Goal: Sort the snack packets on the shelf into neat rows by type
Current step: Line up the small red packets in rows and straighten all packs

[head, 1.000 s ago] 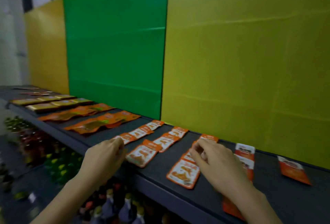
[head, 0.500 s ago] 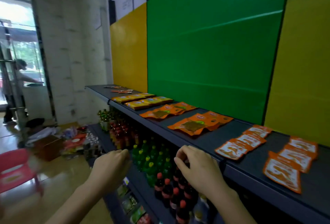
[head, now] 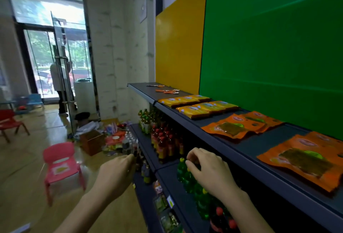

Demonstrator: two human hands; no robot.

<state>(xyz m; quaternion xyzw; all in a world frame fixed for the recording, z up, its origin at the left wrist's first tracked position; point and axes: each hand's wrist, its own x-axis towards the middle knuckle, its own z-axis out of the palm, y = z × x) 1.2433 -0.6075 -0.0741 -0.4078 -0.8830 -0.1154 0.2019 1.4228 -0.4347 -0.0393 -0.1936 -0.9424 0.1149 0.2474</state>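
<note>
The dark top shelf (head: 241, 155) runs away to the far left. Two rows of yellow packets (head: 206, 109) lie on it. Nearer me are two overlapping stacks of big orange packets (head: 239, 126), the closest orange stack (head: 306, 158) at the right edge. A few small orange packets (head: 167, 91) lie loose at the far end. My left hand (head: 115, 175) hangs in the air left of the shelf, fingers loosely curled, holding nothing. My right hand (head: 209, 171) hovers just below the shelf's front edge, fingers curled, with nothing visible in it.
Lower shelves hold red-capped bottles (head: 165, 139) and green bottles (head: 187, 175). A pink chair (head: 61, 164), a red chair (head: 9, 121), a cardboard box (head: 91, 141) and scattered goods are on the floor. A person (head: 59, 84) stands by the glass door.
The view swung left along the shelf. My right hand left the small orange-and-white packets, and both hands now hover in front of the shelf edge, off the packets.
</note>
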